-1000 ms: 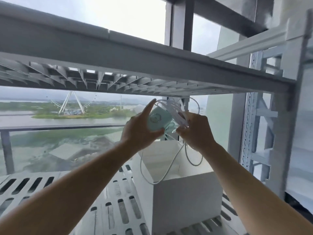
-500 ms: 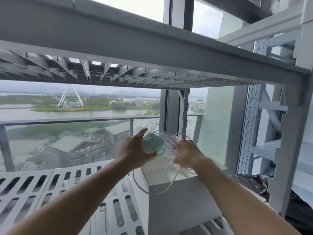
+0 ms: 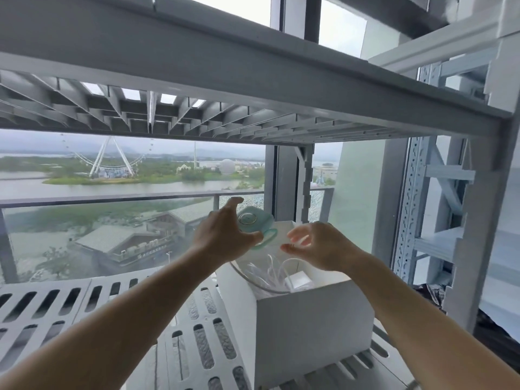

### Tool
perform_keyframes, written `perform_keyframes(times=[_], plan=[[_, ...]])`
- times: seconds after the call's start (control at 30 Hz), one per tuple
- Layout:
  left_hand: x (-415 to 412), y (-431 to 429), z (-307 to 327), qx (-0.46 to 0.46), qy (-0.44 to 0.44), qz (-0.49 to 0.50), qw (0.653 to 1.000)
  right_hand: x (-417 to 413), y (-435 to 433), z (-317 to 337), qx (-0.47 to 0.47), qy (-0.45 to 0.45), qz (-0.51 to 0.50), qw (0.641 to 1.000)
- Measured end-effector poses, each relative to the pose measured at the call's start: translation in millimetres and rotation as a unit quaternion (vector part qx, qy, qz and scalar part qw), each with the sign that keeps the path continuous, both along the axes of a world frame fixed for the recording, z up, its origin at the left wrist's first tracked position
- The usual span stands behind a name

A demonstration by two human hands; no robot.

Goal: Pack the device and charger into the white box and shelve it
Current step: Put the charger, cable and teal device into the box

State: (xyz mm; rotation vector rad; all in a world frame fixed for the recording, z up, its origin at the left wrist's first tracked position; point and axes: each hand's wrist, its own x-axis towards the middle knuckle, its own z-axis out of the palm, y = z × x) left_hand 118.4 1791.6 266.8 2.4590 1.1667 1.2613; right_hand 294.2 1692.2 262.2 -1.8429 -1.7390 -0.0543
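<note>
Both hands are raised over an open white cardboard box [image 3: 315,327] that stands on a white slotted metal shelf [image 3: 84,299]. The left hand [image 3: 222,235] grasps a pale mint-green round plastic device [image 3: 254,220], thumb below and fingers curled over its top, holding it in the air just above the box's far left corner. The right hand [image 3: 318,246] is beside it over the box opening, its fingers loosely spread and holding nothing. Inside the box lie a coiled white cable [image 3: 267,274] and a small white square charger block [image 3: 299,280]; one loop of the cable bulges over the box's left rim. A grey upper shelf [image 3: 225,71] runs overhead, and behind the rack a window [image 3: 112,178] looks out on water and a big wheel.
</note>
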Motion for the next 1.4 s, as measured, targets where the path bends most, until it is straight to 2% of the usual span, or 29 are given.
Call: perform_keyframes(times=[0.2,0.4,0.5,0.6,0.7,0.8,0.9,1.0,1.1,1.17,1.3,1.4], plan=[[3.0,-17.5,-3.9,0.015,0.034,-0.036,0.999,-16.1,-5.2,-4.0,0.068,0.036,0.019,0.997],[6.2,-25.4,-13.8,0.028,0.032,-0.049,0.998,-22.9,-2.3,-4.0,0.05,0.128,0.016,0.99],[9.0,-28.0,-16.8,0.035,0.027,-0.051,0.998,-26.5,-0.5,-4.8,0.073,0.152,-0.009,0.986],[4.8,-25.6,-17.5,0.004,0.041,-0.118,0.992,-18.1,-3.7,-3.6,0.075,0.208,-0.026,0.975],[-8.6,-17.9,-12.8,-0.038,0.1,-0.17,0.98,-3.2,-10.4,-7.7,0.066,0.149,-0.076,0.984],[-20.8,-15.3,-0.5,-0.033,0.171,-0.223,0.959,8.5,-13.7,-14.7,0.03,0.106,-0.098,0.989],[-28.2,-19.5,10.2,-0.046,0.184,-0.291,0.938,13.6,-9.8,-16.1,-0.015,0.094,-0.074,0.993],[-23.6,-15.8,7.3,-0.076,0.209,-0.343,0.912,15.0,-2.7,-18.5,-0.047,0.038,-0.078,0.995],[-10.2,-4.2,-5.7,-0.08,0.222,-0.325,0.916,17.4,-4.1,-21.9,-0.055,0.026,-0.085,0.995],[0.7,0.1,-13.6,-0.067,0.218,-0.306,0.924,18.8,-8.9,-21.5,-0.026,0.029,-0.072,0.997],[26.5,-1.7,-19.0,0.031,0.158,-0.26,0.952,18.7,-21.4,-15.8,0.021,0.034,-0.041,0.998],[46.1,-3.5,-20.2,0.087,0.174,-0.234,0.953,21.0,-29.9,-14.3,0.014,0.038,-0.01,0.999]])
